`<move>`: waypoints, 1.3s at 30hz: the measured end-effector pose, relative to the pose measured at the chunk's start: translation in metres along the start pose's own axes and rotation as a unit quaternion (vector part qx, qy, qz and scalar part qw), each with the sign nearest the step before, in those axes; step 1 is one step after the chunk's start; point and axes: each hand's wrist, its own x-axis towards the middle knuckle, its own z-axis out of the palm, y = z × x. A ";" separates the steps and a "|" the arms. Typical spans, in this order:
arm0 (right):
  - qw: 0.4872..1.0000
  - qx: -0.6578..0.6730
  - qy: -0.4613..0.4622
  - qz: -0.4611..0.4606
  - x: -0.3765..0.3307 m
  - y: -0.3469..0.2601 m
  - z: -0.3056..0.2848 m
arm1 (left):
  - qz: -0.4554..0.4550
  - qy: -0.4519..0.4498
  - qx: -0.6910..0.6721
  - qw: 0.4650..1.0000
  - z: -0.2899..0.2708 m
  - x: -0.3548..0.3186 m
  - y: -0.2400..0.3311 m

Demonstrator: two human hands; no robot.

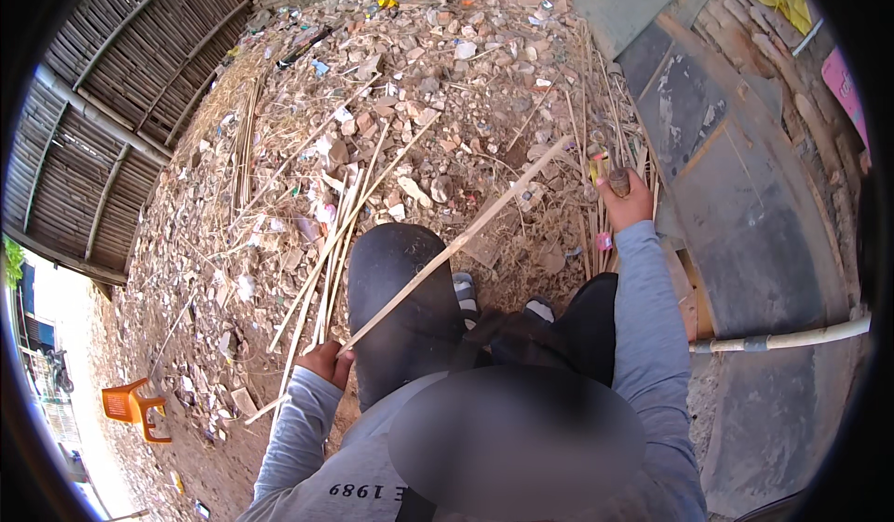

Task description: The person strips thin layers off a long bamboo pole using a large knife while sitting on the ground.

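Left hand [326, 364]: closed on near end of long bamboo strip [456, 243], slanting across knee toward rubble heap [419, 75]. Right hand [626, 201]: gripping wooden-handled tool [617, 180], blade hidden. Loose bamboo strips [326, 252] beyond. Step judged: working the strip; next needs steady alignment.

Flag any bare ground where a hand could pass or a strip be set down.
Bare dirt lies lower left, between the orange stool and the left hand. Crowded: rubble heap ahead, loose bamboo strips beside the knee, stalks around the right hand.
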 end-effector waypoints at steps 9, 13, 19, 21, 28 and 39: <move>0.968 -0.041 -0.217 -0.120 -0.039 -0.079 0.026 | -0.033 0.017 -0.019 0.999 0.001 0.015 0.021; 0.916 -0.130 -0.322 -0.201 -0.054 -0.088 0.048 | -0.022 -0.006 0.014 1.000 0.003 0.028 0.017; 0.930 -0.173 -0.305 -0.110 -0.042 -0.059 0.048 | -0.029 -0.002 0.060 0.998 0.005 0.028 0.022; 0.923 -0.195 -0.313 -0.107 -0.041 -0.068 0.047 | -0.024 -0.014 0.056 0.998 0.004 0.029 0.020; 0.904 -0.173 -0.376 -0.110 -0.045 -0.072 0.062 | -0.021 -0.037 0.051 0.998 0.008 0.038 0.014; 0.915 -0.187 -0.347 -0.085 -0.045 -0.066 0.065 | -0.034 -0.045 0.048 0.997 0.006 0.040 0.014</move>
